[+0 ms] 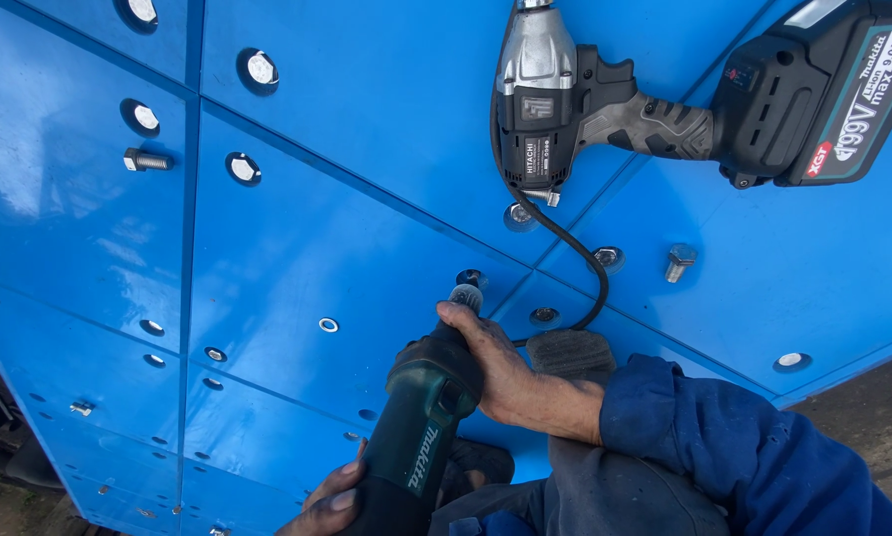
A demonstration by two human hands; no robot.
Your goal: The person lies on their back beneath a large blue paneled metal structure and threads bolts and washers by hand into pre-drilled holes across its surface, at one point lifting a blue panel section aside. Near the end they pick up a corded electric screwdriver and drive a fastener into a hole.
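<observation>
Head view: blue panels (367, 199) are spread below. A cordless impact driver (664, 109) is laid at upper right. A green die grinder (421, 427), tip at a bolt hole (472, 279), is clasped by the right hand (506, 382) and left hand (329, 501).

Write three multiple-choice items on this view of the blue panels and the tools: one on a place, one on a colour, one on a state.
1. Where does the grey-and-black cordless impact driver lie?
A. on the blue bolted panels, above the hands
B. in the right hand
C. on the ground

2. What colour is the body of the handheld die grinder?
A. red
B. dark green
C. yellow

3. How is the grinder held?
A. one hand only
B. lying unheld
C. right hand near its front, left hand at its rear

Answers: 1 A, it rests on the panels untouched. 2 B, its casing is dark green. 3 C, both hands grip it, tip at a panel hole.
</observation>
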